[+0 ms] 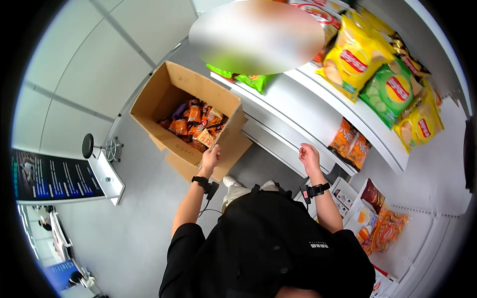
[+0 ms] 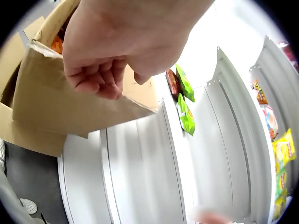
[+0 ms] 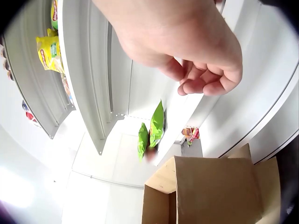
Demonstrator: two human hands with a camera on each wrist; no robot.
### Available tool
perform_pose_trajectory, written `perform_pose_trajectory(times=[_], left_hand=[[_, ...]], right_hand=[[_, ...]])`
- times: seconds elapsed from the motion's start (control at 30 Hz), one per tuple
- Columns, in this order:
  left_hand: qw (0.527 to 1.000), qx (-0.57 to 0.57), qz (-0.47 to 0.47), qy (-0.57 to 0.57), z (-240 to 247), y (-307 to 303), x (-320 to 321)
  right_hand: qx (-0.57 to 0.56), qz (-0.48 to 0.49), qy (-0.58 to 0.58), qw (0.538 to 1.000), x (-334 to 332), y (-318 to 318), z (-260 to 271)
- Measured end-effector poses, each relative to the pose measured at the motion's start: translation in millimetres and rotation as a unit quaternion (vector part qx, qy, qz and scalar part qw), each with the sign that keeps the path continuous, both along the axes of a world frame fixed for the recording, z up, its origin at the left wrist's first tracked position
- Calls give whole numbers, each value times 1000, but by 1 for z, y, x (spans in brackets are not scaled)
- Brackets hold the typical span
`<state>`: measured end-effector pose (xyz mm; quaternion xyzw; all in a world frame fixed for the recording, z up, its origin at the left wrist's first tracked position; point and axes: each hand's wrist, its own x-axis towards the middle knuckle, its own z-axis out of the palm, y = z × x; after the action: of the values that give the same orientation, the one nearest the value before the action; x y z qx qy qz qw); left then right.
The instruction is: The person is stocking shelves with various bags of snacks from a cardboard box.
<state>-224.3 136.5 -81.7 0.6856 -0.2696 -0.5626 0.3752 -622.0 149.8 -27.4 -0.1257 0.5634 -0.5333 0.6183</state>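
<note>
My left hand [image 1: 211, 158] is at the near corner of a cardboard box [image 1: 233, 102], its fingers loosely curled with nothing in them. In the left wrist view that hand [image 2: 119, 51] overlaps the box's upper edge. Inside the box lie many orange snack bags [image 1: 194, 114] and something purple [image 1: 180, 110]. My right hand [image 1: 310, 158] hovers before the white shelves, fingers loosely bent and holding nothing. In the right wrist view the right hand [image 3: 191, 51] appears above the box [image 3: 215, 186], well apart from it.
Yellow chip bags [image 1: 353, 54] and a green chip bag [image 1: 390, 92] stand on an upper shelf. Orange bags [image 1: 350, 144] sit lower down, and bright green bags [image 2: 186, 114] lie on another shelf. A round stool [image 1: 88, 145] stands at the left. Box flaps [image 1: 238, 154] stick out near my feet.
</note>
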Motion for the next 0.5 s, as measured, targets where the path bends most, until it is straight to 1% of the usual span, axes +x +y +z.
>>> perform_pose_trajectory(times=[0.03,0.07,0.13,0.2,0.27,0.37,0.47,0.5], left_hand=[[1000,-18,18,16,-9,-2,16],[999,-26,25,5,-18,-3,34],[996,-33,76,43,-17,-7,61],[994,-39,101,12,-14,-14,85],[992,-51,107,31,-24,-22,115],[991,-47,125,4,-36,-33,153],[989,-54,139,8,-21,-39,178],[990,-51,128,-19,-18,-42,187]], right_hand=[[3,9,3,1000,7,-2,2],[3,15,7,1000,15,-4,3],[4,23,16,1000,28,-8,5],[2,32,20,999,42,-13,10],[2,37,24,999,54,-17,13],[9,42,28,999,74,-23,20],[13,50,42,998,92,-30,20],[16,52,45,998,100,-33,22]])
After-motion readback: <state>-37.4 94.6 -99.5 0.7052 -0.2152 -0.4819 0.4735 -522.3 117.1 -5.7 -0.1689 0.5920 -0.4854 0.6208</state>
